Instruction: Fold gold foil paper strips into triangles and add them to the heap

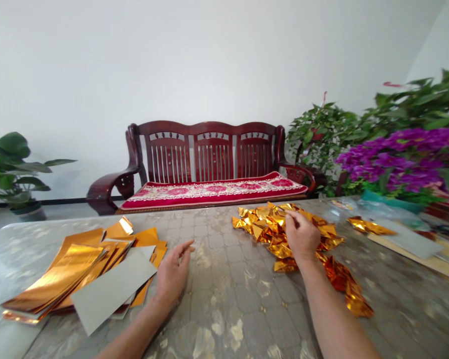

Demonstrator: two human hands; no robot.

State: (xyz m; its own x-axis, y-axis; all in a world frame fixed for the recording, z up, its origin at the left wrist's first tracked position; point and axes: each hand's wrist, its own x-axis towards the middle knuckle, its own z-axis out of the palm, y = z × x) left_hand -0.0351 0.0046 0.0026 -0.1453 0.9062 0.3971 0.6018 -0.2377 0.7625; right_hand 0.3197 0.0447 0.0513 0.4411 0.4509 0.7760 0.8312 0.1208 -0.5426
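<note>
My left hand [173, 272] rests low over the table [228, 299], fingers stretched out and apart, holding nothing. It lies just right of a fanned stack of flat gold foil sheets [71, 269], with one sheet turned grey side up [112, 289]. My right hand [301, 234] lies on a heap of folded, crinkled gold foil pieces [273, 224], its fingertips pinched together at the top of the heap. What the fingertips grip I cannot make out. More folded gold pieces [346, 286] trail along my right forearm.
A dark red wooden bench [209, 154] with a red patterned cushion stands behind the table. Purple flowers [404, 159] and green plants crowd the right side. Gold foil [370, 227] and paper sheets lie at the far right. A potted plant [11, 169] stands at left.
</note>
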